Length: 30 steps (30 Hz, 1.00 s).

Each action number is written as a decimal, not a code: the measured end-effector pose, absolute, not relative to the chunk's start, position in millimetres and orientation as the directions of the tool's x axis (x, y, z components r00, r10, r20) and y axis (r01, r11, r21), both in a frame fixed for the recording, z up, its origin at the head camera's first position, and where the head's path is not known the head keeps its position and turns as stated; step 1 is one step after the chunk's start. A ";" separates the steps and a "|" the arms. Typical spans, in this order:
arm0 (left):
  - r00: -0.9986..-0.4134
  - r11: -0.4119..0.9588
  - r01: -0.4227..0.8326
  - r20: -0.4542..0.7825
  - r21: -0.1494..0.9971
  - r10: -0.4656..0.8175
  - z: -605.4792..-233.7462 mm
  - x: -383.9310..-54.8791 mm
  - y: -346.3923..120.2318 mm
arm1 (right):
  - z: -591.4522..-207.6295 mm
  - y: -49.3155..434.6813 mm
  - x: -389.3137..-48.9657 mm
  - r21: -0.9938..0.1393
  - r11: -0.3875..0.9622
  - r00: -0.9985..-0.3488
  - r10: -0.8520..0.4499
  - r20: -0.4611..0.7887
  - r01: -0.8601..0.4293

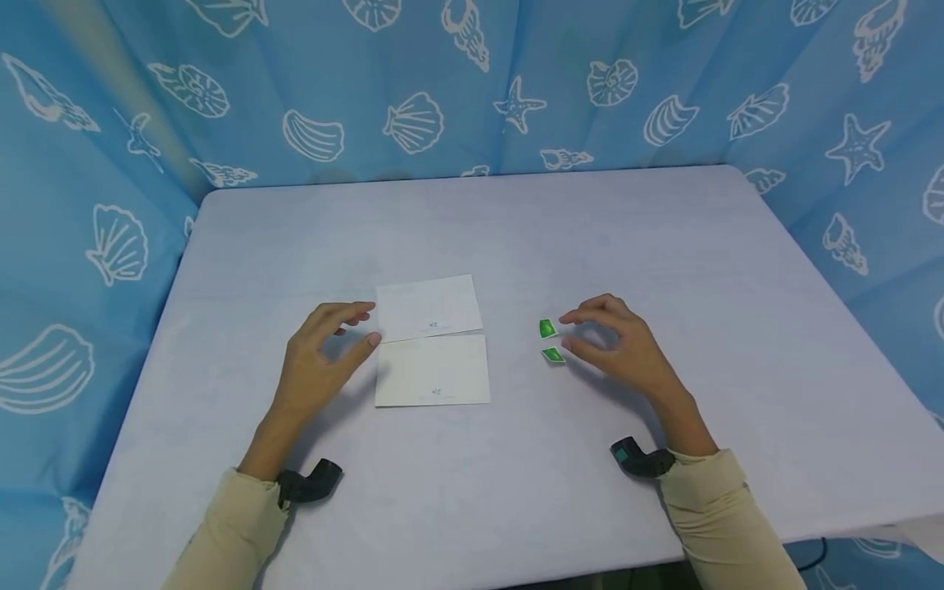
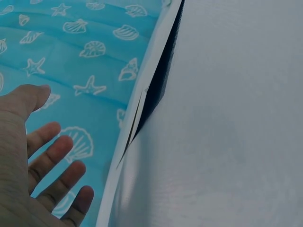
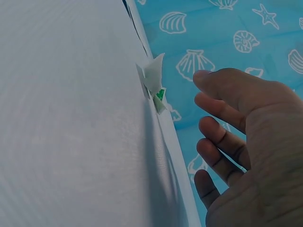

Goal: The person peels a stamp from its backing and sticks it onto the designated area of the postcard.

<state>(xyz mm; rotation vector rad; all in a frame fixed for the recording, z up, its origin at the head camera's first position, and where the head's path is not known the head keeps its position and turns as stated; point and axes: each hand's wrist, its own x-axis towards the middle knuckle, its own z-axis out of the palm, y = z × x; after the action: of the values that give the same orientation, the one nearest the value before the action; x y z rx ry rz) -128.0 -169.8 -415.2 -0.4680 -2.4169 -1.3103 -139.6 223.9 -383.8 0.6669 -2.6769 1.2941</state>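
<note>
Two white cards [image 1: 428, 301] lie one above the other on the white table, their edges meeting, each with a small grey mark near its lower edge. In the left wrist view the cards' edge [image 2: 163, 52] stands a little off the surface, dark underneath. My left hand [image 1: 319, 351] is at the cards' left side with fingers loosely bent, holding nothing; whether the thumb touches a card I cannot tell. Two small green pieces with white borders, an upper one [image 1: 547, 329] and a lower one [image 1: 553, 356], lie just left of my right hand [image 1: 625, 348], whose thumb and fingers are apart with nothing between them.
The white table [image 1: 472, 229] reaches back to a blue curtain [image 1: 472, 98] with white shell prints, which also hangs at both sides. A black wrist device [image 1: 313, 482] sits on the left wrist, another [image 1: 637, 459] on the right.
</note>
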 end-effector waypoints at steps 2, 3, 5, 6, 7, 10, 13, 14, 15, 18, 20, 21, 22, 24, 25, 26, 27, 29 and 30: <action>-0.885 0.519 0.442 0.449 0.732 0.122 -414.8 -127.6 -169.3 | -383.8 223.4 -139.5 -0.721 0.545 -0.897 -0.354 0.265 -0.428; -0.885 0.516 0.443 0.449 0.733 0.123 -414.4 -127.2 -168.9 | -383.8 223.2 -139.5 -0.719 0.545 -0.895 -0.361 0.264 -0.432; -0.884 0.509 0.448 0.451 0.735 0.127 -410.8 -125.4 -166.7 | -383.4 222.8 -139.4 -0.717 0.544 -0.892 -0.372 0.258 -0.435; -0.883 0.502 0.451 0.452 0.738 0.129 -405.8 -123.1 -164.6 | -383.2 222.6 -139.5 -0.716 0.545 -0.890 -0.376 0.256 -0.436; -0.881 0.497 0.455 0.454 0.739 0.133 -406.1 -123.3 -164.4 | -383.1 222.6 -139.7 -0.714 0.545 -0.888 -0.381 0.257 -0.440; -0.878 0.483 0.465 0.457 0.742 0.143 -406.8 -124.2 -163.7 | -383.1 222.8 -140.1 -0.710 0.546 -0.885 -0.391 0.253 -0.444; -0.876 0.484 0.468 0.458 0.739 0.150 -411.5 -126.7 -164.7 | -384.0 223.4 -140.4 -0.713 0.536 -0.880 -0.400 0.257 -0.452; -0.874 0.483 0.473 0.462 0.737 0.152 -408.8 -125.4 -163.3 | -384.1 223.5 -140.4 -0.713 0.533 -0.878 -0.403 0.259 -0.455; -0.871 0.481 0.479 0.468 0.735 0.153 -405.7 -123.9 -161.8 | -384.2 223.5 -140.5 -0.712 0.530 -0.875 -0.407 0.264 -0.461; -0.866 0.469 0.488 0.476 0.736 0.154 -393.7 -118.1 -156.7 | -384.0 223.4 -140.3 -0.704 0.523 -0.865 -0.418 0.279 -0.480; -0.865 0.466 0.490 0.478 0.736 0.153 -388.0 -115.4 -154.2 | -383.2 223.0 -140.0 -0.697 0.518 -0.856 -0.425 0.293 -0.496; -0.865 0.465 0.489 0.478 0.738 0.151 -386.9 -114.9 -153.7 | -382.6 222.7 -139.6 -0.694 0.519 -0.855 -0.427 0.296 -0.499; -0.865 0.464 0.489 0.478 0.739 0.151 -386.9 -114.8 -153.5 | -382.3 222.5 -139.3 -0.691 0.517 -0.852 -0.429 0.301 -0.504; -0.862 0.465 0.494 0.482 0.734 0.155 -391.3 -116.7 -155.0 | -381.6 221.8 -138.8 -0.691 0.513 -0.849 -0.431 0.307 -0.510; -0.862 0.468 0.495 0.482 0.732 0.158 -394.7 -118.4 -156.1 | -381.9 221.7 -138.7 -0.691 0.511 -0.848 -0.433 0.307 -0.511; -0.862 0.467 0.495 0.480 0.733 0.160 -398.9 -120.3 -157.6 | -382.9 222.1 -139.0 -0.690 0.511 -0.847 -0.434 0.307 -0.512; -0.863 0.468 0.494 0.478 0.732 0.164 -403.1 -122.3 -159.3 | -384.3 222.6 -139.5 -0.690 0.510 -0.846 -0.436 0.308 -0.514; -0.864 0.475 0.494 0.475 0.729 0.169 -410.3 -125.7 -161.8 | -389.5 224.8 -141.9 -0.691 0.509 -0.845 -0.438 0.306 -0.514; -0.863 0.478 0.494 0.475 0.726 0.170 -413.3 -127.1 -162.7 | -393.5 226.6 -143.7 -0.690 0.511 -0.846 -0.439 0.304 -0.513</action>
<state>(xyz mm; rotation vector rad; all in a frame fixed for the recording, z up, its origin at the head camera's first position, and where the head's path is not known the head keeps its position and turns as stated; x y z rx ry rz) -127.1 -162.7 -413.3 -0.5597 -2.3913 -1.3373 -143.7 226.6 -393.5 0.8378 -2.6519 1.2565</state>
